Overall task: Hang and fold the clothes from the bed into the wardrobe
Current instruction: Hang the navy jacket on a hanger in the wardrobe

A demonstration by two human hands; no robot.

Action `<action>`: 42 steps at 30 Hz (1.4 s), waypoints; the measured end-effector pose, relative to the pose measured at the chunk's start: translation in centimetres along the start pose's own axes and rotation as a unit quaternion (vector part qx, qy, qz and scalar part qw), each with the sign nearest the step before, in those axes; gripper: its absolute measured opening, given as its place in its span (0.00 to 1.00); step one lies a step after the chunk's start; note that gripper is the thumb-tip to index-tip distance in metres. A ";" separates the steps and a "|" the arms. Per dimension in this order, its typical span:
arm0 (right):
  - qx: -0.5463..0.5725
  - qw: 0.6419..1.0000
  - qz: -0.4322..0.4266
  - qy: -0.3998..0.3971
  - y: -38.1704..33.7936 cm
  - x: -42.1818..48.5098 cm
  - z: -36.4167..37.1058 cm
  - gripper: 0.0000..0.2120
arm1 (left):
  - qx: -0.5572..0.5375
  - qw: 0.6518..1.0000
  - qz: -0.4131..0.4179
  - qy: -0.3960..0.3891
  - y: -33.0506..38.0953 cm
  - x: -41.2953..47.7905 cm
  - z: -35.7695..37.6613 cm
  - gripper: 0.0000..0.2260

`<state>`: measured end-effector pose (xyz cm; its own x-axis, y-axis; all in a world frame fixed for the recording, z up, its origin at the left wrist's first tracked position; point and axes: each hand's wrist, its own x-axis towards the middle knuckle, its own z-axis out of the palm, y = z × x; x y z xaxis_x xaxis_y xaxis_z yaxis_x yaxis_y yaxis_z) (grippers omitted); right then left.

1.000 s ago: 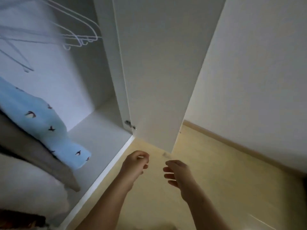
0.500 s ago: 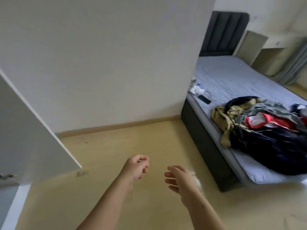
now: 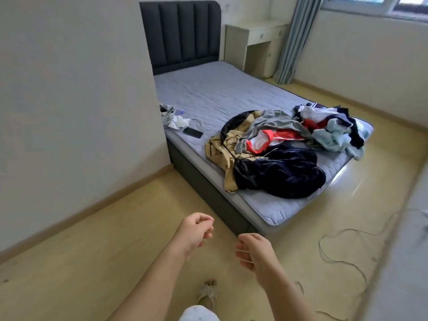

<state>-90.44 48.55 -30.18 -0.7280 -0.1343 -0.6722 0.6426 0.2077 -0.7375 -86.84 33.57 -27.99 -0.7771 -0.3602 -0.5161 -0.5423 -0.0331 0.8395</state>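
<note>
Mattress [image 3: 220, 93] pale lilac-grey, quilted in a wavy honeycomb stitch. Headboard [image 3: 180, 31] charcoal, with vertical padded channels. In the clothes heap: navy garment [image 3: 278, 174] with a velvety sheen; tan garment [image 3: 222, 149] with dark stripes at one edge; grey garment [image 3: 273, 121]; red-and-white garment [image 3: 266, 137]; pale aqua garment [image 3: 333, 135] (more dark and white pieces behind, too tangled to sort). Phone [image 3: 193, 132] black. Floor [image 3: 115, 228] light yellow wood tone. Curtain [image 3: 294, 38] grey-blue, vertically striped. Desk [image 3: 254, 42] cream.
</note>
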 end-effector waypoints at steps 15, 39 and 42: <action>0.063 0.993 0.034 0.095 -16.3 21.1 -5.5 0.07 | 0.068 0.992 -0.025 -0.107 14.4 25.4 9.1 0.07; -0.164 0.969 0.180 -0.044 -23.1 55.0 -24.7 0.07 | 0.000 0.935 -0.349 0.070 13.2 53.1 35.8 0.07; -0.157 0.965 0.204 -0.048 -22.6 58.6 -26.2 0.07 | -0.042 0.921 -0.377 0.093 11.8 55.7 39.1 0.11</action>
<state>-153.90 61.42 -51.18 -0.3953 -0.0650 -0.9163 0.7561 0.5434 -0.3647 -149.03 49.60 -53.46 -0.1177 -0.3576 -0.9264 -0.8722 -0.4089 0.2686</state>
